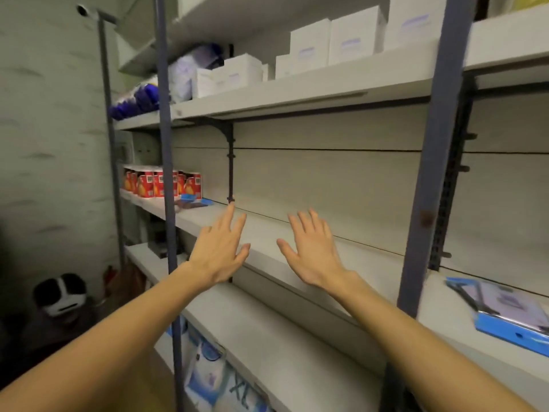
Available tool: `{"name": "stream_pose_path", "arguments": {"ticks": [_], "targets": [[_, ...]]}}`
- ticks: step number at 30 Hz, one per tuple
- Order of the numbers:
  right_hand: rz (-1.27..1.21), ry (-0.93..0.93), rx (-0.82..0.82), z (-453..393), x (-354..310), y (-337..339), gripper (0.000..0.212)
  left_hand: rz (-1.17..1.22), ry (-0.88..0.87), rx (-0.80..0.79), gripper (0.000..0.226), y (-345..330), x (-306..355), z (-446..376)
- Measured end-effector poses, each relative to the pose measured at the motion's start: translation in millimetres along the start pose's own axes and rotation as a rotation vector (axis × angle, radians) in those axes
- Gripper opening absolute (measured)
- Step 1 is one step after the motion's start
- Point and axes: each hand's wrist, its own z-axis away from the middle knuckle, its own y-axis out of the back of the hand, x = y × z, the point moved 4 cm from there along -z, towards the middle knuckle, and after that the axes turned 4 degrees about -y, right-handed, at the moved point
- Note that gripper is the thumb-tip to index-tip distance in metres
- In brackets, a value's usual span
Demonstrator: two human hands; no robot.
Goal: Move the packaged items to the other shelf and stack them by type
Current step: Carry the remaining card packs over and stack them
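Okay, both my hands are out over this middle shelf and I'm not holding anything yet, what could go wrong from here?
1. The left hand and right hand are open beside upright posts; carrying packs between them may knock a wrist.
2. The red packs stand crowded at the shelf end, partly behind a post; pulling one could tip its neighbours.
3. The blue flat pack seems to overhang its shelf and could slide off.

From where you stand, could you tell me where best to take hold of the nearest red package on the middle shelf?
Grip the rightmost red package by its two upright sides, coming from its open right front. It stands upright at the row's end, with bare shelf beside it. Both the left hand and right hand are open.
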Motion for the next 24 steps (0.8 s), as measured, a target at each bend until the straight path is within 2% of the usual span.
{"name": "stream_pose_path", "arguments": {"ticks": [5,10,16,20,24], "targets": [[0.010,-0.015,-0.179,-58.4,-3.8,-68.6,0.068,-0.127,0.015,-0.173,0.067,-55.9,-55.1,-28.3],[0.057,0.028,-0.302,-140.6,-8.2,-123.0,0.068,-0.153,0.100,-0.310,0.065,-103.4,-122.7,-92.4],[0.058,0.048,-0.341,-233.8,-10.6,-192.3,0.066,-0.107,0.220,-0.355,0.061,-153.0,-183.4,-162.3],[0.049,0.048,-0.433,-271.8,-18.7,-238.2,0.066,-0.072,0.289,-0.407,0.067,-182.7,-223.4,-184.1],[0.045,0.067,-0.435,-306.5,-28.2,-272.1,0.065,-0.021,0.360,-0.413,0.074,-209.2,-262.2,-213.7]]}}
